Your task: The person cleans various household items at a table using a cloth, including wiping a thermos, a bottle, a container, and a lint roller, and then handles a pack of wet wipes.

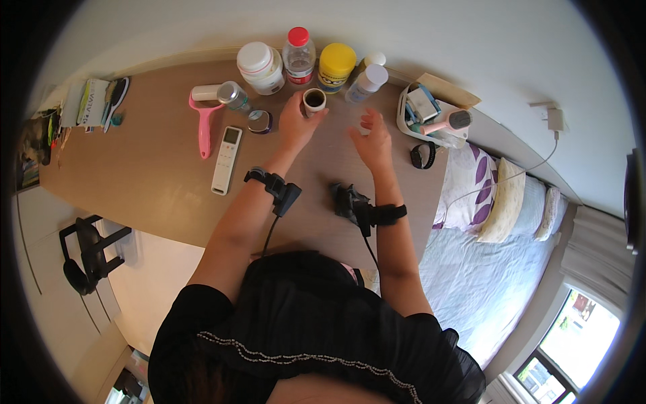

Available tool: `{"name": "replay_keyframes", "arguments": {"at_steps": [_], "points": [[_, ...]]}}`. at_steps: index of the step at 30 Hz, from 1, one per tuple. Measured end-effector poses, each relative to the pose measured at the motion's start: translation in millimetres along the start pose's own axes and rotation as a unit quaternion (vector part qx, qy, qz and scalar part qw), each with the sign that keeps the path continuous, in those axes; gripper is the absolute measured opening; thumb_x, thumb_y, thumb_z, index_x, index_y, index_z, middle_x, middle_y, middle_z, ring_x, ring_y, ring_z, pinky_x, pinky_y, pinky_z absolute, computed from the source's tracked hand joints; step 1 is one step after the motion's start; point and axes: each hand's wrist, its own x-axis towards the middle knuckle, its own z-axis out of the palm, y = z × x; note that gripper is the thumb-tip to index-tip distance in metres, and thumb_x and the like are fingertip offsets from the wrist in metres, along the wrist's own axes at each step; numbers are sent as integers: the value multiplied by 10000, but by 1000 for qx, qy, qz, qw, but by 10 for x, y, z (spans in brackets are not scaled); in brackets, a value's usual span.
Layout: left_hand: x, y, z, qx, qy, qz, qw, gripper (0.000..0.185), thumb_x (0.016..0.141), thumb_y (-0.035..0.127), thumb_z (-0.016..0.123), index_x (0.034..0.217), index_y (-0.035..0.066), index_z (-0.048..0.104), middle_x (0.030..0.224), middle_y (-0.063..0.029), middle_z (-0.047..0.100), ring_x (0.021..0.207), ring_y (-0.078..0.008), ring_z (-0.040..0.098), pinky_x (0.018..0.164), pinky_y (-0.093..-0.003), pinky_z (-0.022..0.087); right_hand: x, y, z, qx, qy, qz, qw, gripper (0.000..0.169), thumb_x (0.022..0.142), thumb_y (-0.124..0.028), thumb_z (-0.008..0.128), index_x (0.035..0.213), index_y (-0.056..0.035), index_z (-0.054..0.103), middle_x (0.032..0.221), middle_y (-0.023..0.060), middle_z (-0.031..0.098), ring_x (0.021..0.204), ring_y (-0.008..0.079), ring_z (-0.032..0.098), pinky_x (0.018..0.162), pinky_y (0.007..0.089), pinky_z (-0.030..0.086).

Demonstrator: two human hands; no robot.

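Note:
My left hand (297,125) grips a small pale cup or jar (315,99) by its side, with its dark inside facing up; what it contains I cannot tell. To the right, my right hand (372,137) hovers with fingers apart and nothing in them. Just beyond it a clear bottle with a white cap (367,83) leans in the view. Behind the cup stand a yellow-lidded jar (335,65) and a plastic bottle with a red cap (300,55). A small dark jar with a pale lid (260,122) lies left of my left hand.
On the table (141,177) are white tubs (258,65), a silver-capped bottle (233,96), a pink lint roller (204,126) and a white remote control (227,160). Rightward sit a white basket (404,113) holding a hairbrush and a black wristband (423,155). A bed (479,272) adjoins the table.

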Motion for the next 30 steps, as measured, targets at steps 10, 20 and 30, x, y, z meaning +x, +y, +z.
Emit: {"name": "replay_keyframes", "arguments": {"at_steps": [10, 20, 30], "points": [[-63, 12, -273, -169, -83, -60, 980, 621, 777, 81, 794, 1335, 41, 525, 1191, -74, 675, 1063, -133, 656, 899, -276, 520, -69, -18, 62, -17, -48, 37, 998, 544, 797, -217, 739, 1269, -38, 536, 1105, 161, 670, 979, 288, 670, 838, 398, 527], [63, 24, -330, 108, -24, -2, 994, 852, 789, 202, 793, 1483, 21, 333, 1280, -170, 615, 1167, -246, 620, 986, -348, 490, 114, 25, 36, -32, -19, 10, 999, 583, 774, -223, 761, 1270, -27, 526, 1101, 157, 674, 967, 295, 677, 820, 412, 530], [122, -140, -330, 33, -39, -13, 999, 754, 921, 373, 620, 1480, -20, 303, 1447, -280, 385, 1303, -408, 449, 1036, -435, 419, 247, 69, 15, -34, -3, 32, 999, 677, 763, -205, 770, 1337, -21, 462, 1124, 151, 647, 979, 273, 666, 839, 401, 528]]}}
